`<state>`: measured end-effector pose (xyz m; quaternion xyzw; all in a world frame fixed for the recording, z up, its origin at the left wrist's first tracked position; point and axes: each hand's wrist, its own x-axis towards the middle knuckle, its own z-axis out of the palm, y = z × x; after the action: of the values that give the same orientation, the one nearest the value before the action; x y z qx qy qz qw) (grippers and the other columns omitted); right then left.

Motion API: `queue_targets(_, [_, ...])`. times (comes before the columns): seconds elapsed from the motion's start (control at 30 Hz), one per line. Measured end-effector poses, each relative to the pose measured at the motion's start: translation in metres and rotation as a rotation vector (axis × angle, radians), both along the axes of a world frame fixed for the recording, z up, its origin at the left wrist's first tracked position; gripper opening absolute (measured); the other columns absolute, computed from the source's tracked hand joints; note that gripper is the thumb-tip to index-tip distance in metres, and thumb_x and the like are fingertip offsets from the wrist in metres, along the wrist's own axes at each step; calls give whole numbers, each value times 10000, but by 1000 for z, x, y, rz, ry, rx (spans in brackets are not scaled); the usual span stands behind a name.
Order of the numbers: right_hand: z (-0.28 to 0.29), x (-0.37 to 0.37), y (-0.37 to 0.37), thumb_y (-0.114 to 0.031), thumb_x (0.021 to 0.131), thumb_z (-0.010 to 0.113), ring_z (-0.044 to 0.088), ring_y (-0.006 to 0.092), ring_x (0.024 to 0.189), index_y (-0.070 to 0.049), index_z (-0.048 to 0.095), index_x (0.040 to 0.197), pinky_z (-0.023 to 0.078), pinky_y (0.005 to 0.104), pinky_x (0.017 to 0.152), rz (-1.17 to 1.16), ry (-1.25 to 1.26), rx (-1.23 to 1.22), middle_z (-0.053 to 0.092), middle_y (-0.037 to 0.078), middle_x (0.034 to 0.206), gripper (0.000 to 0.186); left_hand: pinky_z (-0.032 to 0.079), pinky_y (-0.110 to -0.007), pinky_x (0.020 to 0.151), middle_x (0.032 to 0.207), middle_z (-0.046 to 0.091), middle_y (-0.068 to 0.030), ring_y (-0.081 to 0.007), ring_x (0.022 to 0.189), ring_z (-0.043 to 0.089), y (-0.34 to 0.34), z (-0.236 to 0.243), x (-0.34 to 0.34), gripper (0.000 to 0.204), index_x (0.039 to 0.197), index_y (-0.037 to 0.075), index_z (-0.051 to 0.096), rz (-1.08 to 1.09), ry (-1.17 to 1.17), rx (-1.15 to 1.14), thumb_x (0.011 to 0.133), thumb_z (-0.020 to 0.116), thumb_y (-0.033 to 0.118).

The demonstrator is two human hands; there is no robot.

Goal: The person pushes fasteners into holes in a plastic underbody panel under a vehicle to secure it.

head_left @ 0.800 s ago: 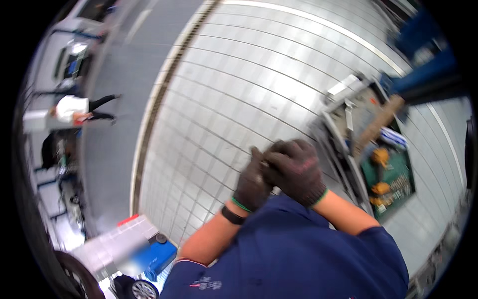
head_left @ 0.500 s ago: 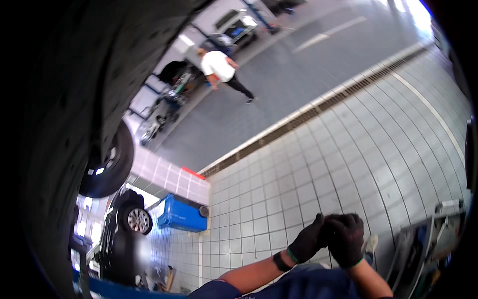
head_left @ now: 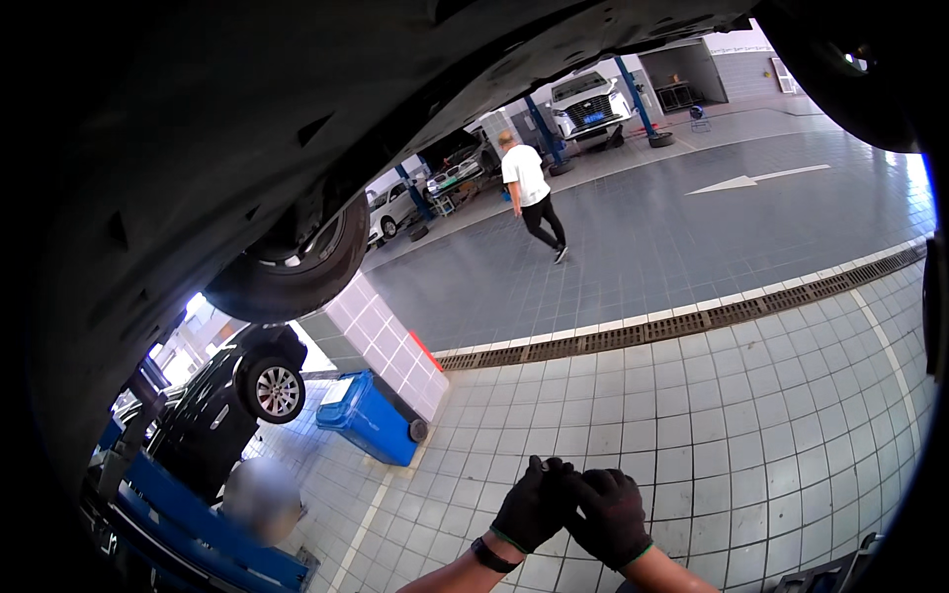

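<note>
Both of my hands wear dark gloves with green cuffs and meet in front of me, low in the view. My left hand, below a black wristband, is closed with its fingertips against the other hand. Curled fingers on my right hand press in beside it. If anything small lies between them, the gloves hide it. Over my head and to the left spreads the dark underside of a raised car, with a tyre hanging from it.
A blue wheeled bin stands by a tiled pillar. Left of it are a black car and a blue lift beam. A floor grate crosses ahead; beyond it walks a person in white. Metal equipment edges the lower right.
My view has swung round and levelled, so the raised car now spans the top. My hands stay together and appear further left. The person beyond the grate has taken a step.
</note>
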<state>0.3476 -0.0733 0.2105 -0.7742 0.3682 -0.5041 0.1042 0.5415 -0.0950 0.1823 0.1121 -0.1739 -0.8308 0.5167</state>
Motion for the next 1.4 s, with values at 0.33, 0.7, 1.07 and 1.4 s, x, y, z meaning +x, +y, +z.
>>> queue_targets(0.33, [-32, 21, -112, -136, 700, 883, 624, 387, 1097, -81, 620, 1326, 540, 481, 887, -35, -386, 152, 664, 169, 1138, 681, 359, -472, 1213, 1444, 608, -153, -324, 1381, 527, -92, 47, -14, 357, 1171, 100, 706, 120, -85, -22, 1104, 479, 367])
queue_targets(0.7, [-29, -7, -225, -101, 677, 853, 606, 295, 942, -162, 724, 1202, 504, 433, 813, -80, -209, 106, 644, 72, 984, 544, 307, -532, 1247, 1564, 490, -138, -376, 1489, 386, -216, 41, -36, 351, 1131, 142, 704, 28, -81, 6, 1099, 475, 406])
queue_targets(1.07, [34, -5, -309, -132, 752, 776, 650, 272, 910, -169, 748, 1056, 548, 398, 757, 171, 217, -28, 664, 59, 951, 307, 346, -616, 1191, 1205, 681, -117, -353, 1333, 556, -249, 61, 14, 313, 1088, 122, 656, -91, -4, 75, 1115, 446, 351])
queue_targets(1.4, [29, 20, -318, -20, 802, 752, 659, 280, 971, -89, 727, 937, 556, 403, 867, 366, -37, 208, 658, 88, 989, 153, 387, -547, 1175, 1245, 676, -163, -362, 1304, 569, -235, 64, 36, 343, 1040, 86, 665, -34, -16, 179, 1105, 471, 362])
